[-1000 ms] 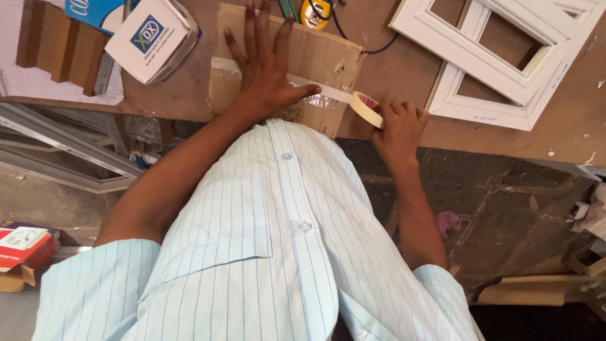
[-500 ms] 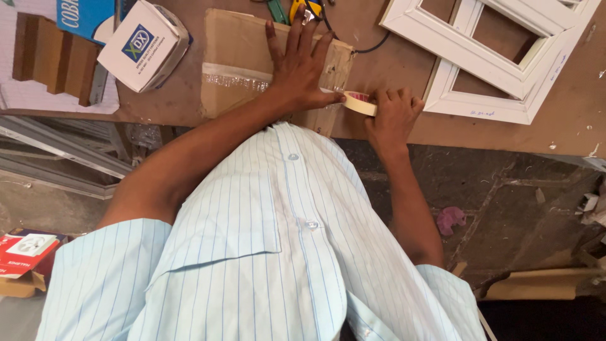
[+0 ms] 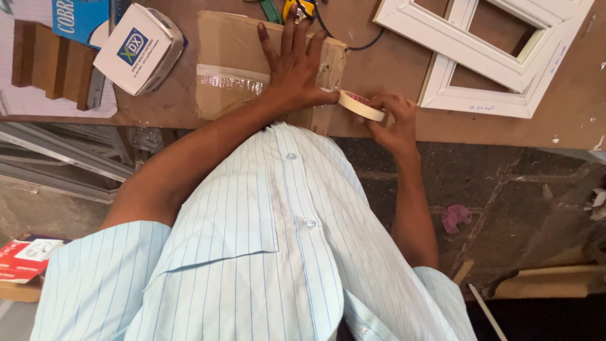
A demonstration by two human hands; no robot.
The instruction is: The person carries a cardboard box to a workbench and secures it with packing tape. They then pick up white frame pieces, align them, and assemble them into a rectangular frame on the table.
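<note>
A flat brown cardboard parcel lies on the brown workbench, with a strip of clear tape running across it. My left hand presses flat on the parcel's right half, fingers spread, thumb at the tape's edge. My right hand grips a tape roll just off the parcel's right side, at the bench's near edge. The tape stretches from the roll to the parcel under my left thumb.
White picture frames lie on the bench to the right. A white box, a blue box and a ribbed wooden block sit at left. Yellow-handled pliers and a black cable lie behind the parcel. Stone floor below.
My right hand has drawn the tape roll a little further right, away from the parcel's edge. My left hand keeps pressing on the parcel. The view has shifted slightly.
</note>
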